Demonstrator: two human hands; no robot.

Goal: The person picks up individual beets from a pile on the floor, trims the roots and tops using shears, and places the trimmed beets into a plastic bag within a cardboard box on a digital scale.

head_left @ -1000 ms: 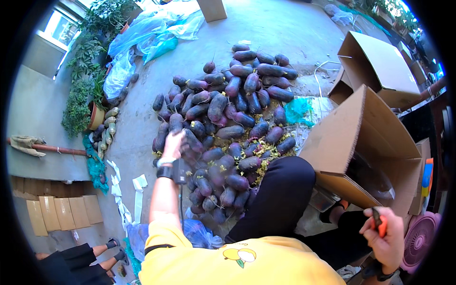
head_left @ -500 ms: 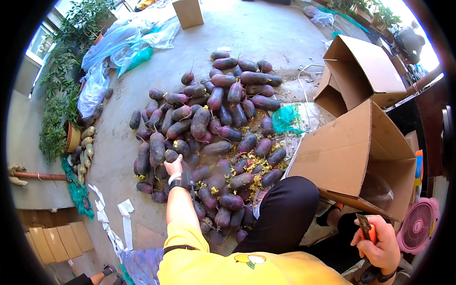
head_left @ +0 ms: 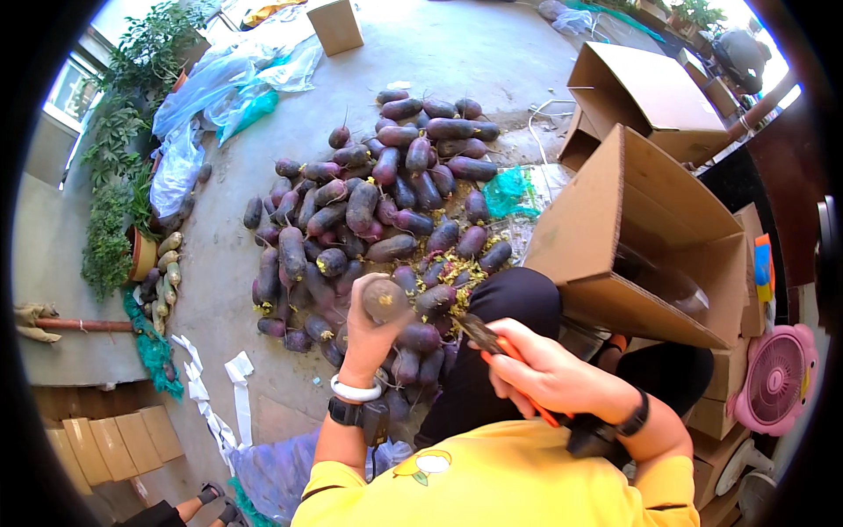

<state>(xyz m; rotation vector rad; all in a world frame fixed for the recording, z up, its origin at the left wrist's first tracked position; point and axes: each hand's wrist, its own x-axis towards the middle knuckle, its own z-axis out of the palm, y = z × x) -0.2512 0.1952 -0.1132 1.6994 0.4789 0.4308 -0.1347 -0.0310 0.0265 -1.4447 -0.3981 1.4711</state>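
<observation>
My left hand (head_left: pixel 364 329) is wrapped round a dark purple radish (head_left: pixel 385 300), lifted above the near part of a pile of similar radishes (head_left: pixel 360 206). Its blunt, brownish end faces me and is slightly blurred. In my right hand (head_left: pixel 544 369) is a pair of pruning shears (head_left: pixel 481 334) with orange-red handles and dark, soiled blades. The blades point left toward the held radish, apart from it, above my knee. Yellow leaf trimmings (head_left: pixel 458 303) lie among the radishes nearest my knee.
Open cardboard boxes (head_left: pixel 571 237) stand to the right, with a pink fan (head_left: pixel 777 379) below them. Green netting (head_left: pixel 509 193) lies beside the pile. Plastic sheeting (head_left: pixel 211 97) and potted plants (head_left: pixel 110 220) line the left. White paper strips (head_left: pixel 239 378) lie on the floor.
My left hand has lifted a radish off the pile and brought it nearer to me. My right hand has swung in from the far right with the shears.
</observation>
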